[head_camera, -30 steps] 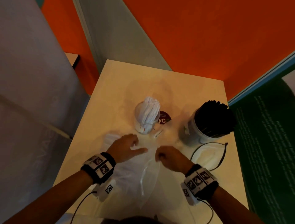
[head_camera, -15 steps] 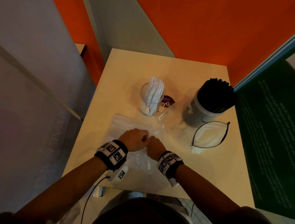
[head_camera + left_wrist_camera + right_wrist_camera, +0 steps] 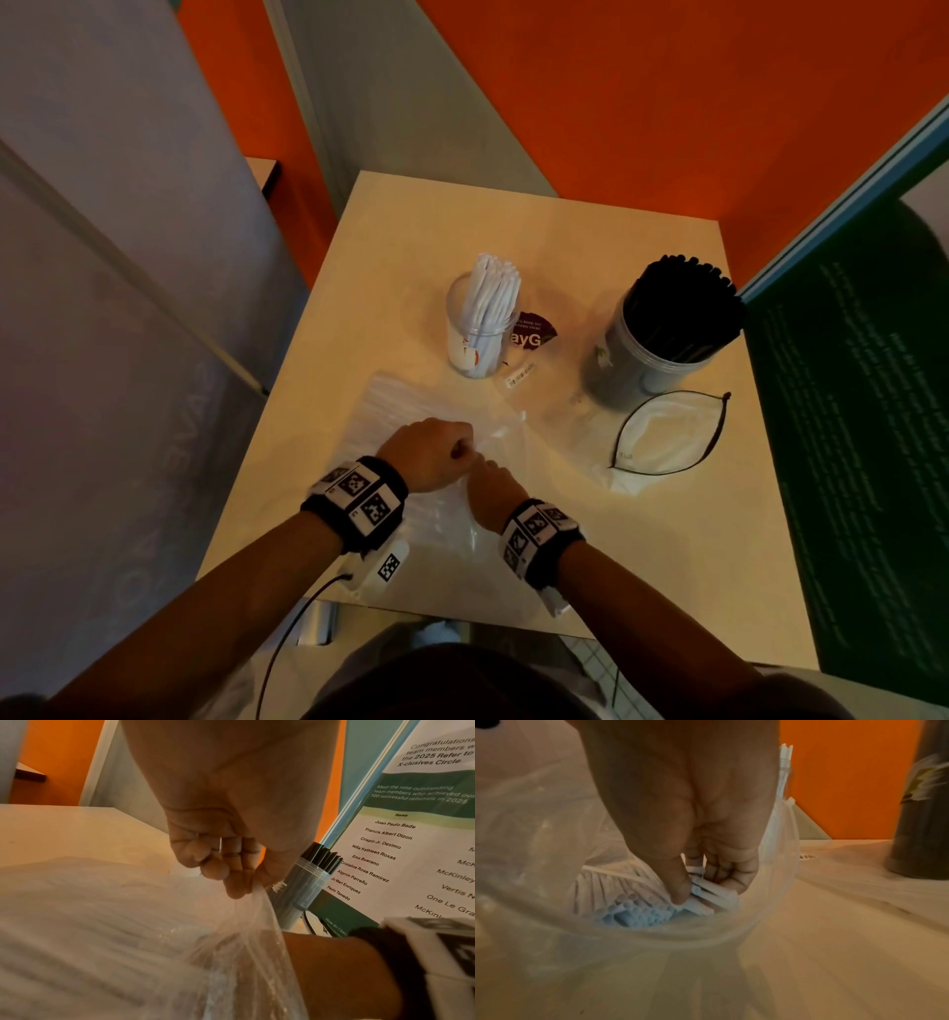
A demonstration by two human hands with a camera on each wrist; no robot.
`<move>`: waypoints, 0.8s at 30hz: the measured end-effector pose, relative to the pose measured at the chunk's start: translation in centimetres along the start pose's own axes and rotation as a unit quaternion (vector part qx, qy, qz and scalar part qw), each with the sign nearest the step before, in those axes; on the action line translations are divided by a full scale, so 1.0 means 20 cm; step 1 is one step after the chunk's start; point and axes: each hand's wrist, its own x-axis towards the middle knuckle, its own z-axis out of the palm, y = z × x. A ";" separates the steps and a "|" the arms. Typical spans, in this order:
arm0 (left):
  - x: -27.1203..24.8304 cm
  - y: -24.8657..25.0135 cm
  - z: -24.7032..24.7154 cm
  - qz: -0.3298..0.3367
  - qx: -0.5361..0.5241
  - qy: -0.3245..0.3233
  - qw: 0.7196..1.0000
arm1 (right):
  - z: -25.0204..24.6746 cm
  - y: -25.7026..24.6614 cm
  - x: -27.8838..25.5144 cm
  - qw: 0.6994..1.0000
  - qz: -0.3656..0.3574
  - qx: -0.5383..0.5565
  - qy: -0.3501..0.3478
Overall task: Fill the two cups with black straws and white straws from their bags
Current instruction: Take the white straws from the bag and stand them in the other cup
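Observation:
A clear bag of white straws [image 3: 411, 411] lies on the pale table [image 3: 667, 565] in front of me. My left hand [image 3: 436, 452] pinches the bag's open edge [image 3: 254, 898] and holds it up. Inside the mouth of the bag, my right hand [image 3: 490, 485] grips several white straws [image 3: 706, 898] between thumb and fingers. Behind stands a clear cup [image 3: 480, 329] partly filled with white straws. To its right a larger cup [image 3: 662, 339] is packed with black straws.
An emptied zip bag with a black rim [image 3: 662, 437] lies right of my hands, near the black-straw cup. A dark round label [image 3: 531, 334] and a small barcode tag [image 3: 521, 381] lie by the white-straw cup. A green poster board [image 3: 847, 411] stands along the table's right edge.
Both hands drew back toward me and came together at the bag's mouth. The left went from an extended thumb to a fist pinching the plastic, and the right went into the bag.

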 end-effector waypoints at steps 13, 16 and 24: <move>0.00 0.02 0.00 0.000 0.046 -0.012 0.999 | -0.31 0.10 -0.09 0.992 -0.011 -0.091 -0.085; 0.03 0.07 0.01 0.022 0.055 -0.004 0.998 | -0.55 0.21 -0.21 0.985 0.003 -0.135 -0.105; 0.20 0.36 0.01 0.160 -0.038 0.003 0.986 | -1.08 0.23 -0.56 0.981 0.066 -0.165 -0.083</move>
